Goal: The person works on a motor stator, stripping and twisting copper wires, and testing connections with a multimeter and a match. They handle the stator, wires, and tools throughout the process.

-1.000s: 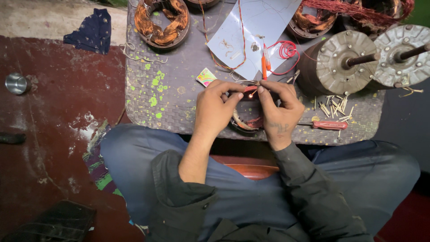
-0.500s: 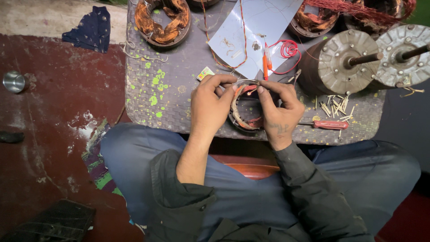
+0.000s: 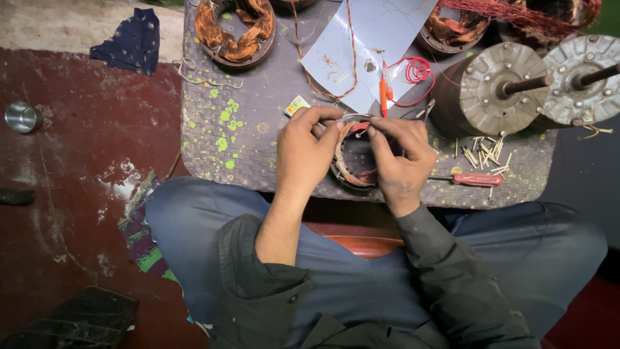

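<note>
- From the head view, we are looking down at our left hand (image 3: 305, 154) and right hand (image 3: 399, 158), both working over a small round motor stator (image 3: 354, 158) lying on the worktop (image 3: 258, 110) just in front of our knees.
- We are curling the left hand's fingers (image 3: 323, 116) over the stator's upper left rim, pinching at the windings there; the hand is mostly closed on it.
- We are bending the right hand over the stator's right side, its fingertips (image 3: 374, 126) meeting the left ones at the top edge; it too is gripping the ring, though we cannot tell exactly which strand it is pinching.
- The stator is sitting between both hands, showing red and pale windings around a dark hollow.
- A red-handled screwdriver (image 3: 468, 179) is lying on the worktop just right of the right hand, beside a scatter of small pale sticks (image 3: 481, 150).
- Beyond the hands, a white sheet (image 3: 371, 39) is lying with an orange pen (image 3: 383, 94) and a coil of red wire (image 3: 416, 70) at its edge.
- Two grey motor housings with shafts (image 3: 497, 87) are standing at the right, and a copper-wound stator (image 3: 236, 29) is resting at the far left of the worktop.
- On the red floor (image 3: 77, 194), a small metal cup (image 3: 20, 116) and a dark blue cloth (image 3: 132, 42) are lying well apart from us.
</note>
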